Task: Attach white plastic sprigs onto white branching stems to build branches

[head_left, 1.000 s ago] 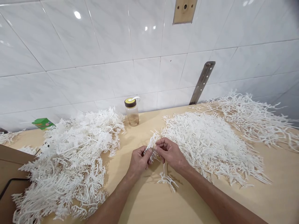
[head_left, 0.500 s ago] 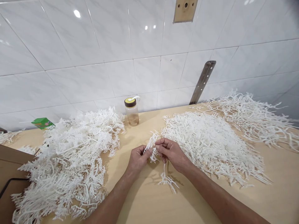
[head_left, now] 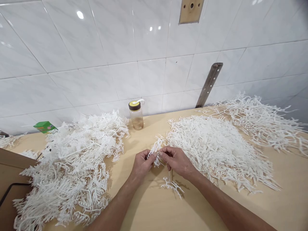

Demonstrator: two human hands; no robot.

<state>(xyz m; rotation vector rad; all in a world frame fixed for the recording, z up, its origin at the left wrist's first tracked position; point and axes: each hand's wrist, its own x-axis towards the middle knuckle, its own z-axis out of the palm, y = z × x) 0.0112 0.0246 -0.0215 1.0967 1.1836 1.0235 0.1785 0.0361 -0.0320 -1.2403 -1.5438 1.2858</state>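
Observation:
My left hand is closed in a pinch on a small white branched plastic sprig, its thin twigs fanning out above and below the fingers. My right hand meets it from the other side, thumb and forefinger pinched at the same sprig near the left fingertips. Below the right hand hangs another white branched piece, its stem running up toward the right fingers; where it ends is hidden. Just right of my hands spreads a pile of white branched sprigs.
A larger pile of white sprigs lies on the left, beside a brown box. Longer white stems lie at the far right. A lidded bottle and a green carton stand near the tiled wall. A metal bracket leans there.
My right hand has come slightly lower and closer to the left, its fingertips pressing nearer the sprig. The hanging piece has shifted a little. My left hand is nearly still.

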